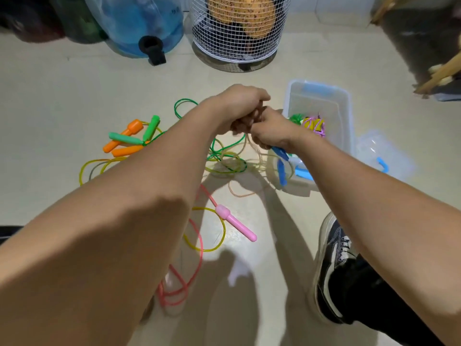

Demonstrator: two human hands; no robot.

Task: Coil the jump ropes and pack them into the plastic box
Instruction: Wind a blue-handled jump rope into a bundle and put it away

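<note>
My left hand (240,106) and my right hand (270,129) meet above the floor, both gripping a pale, clear jump rope (252,156) whose loops hang down between them. Blue handles (280,158) dangle below my right hand. The clear plastic box (346,116) with blue latches stands just right of my hands and holds coiled green, yellow and pink ropes (311,123). On the floor lie orange and green handles (132,137), tangled green and yellow cords (224,158), and a pink rope with its pink handle (235,224).
The box's clear lid (381,156) lies on the floor to the right. A white wire basket (239,33) and a blue water jug (147,26) stand at the back. My dark sneaker (334,265) rests at the lower right. Wooden sticks (439,71) lean at far right.
</note>
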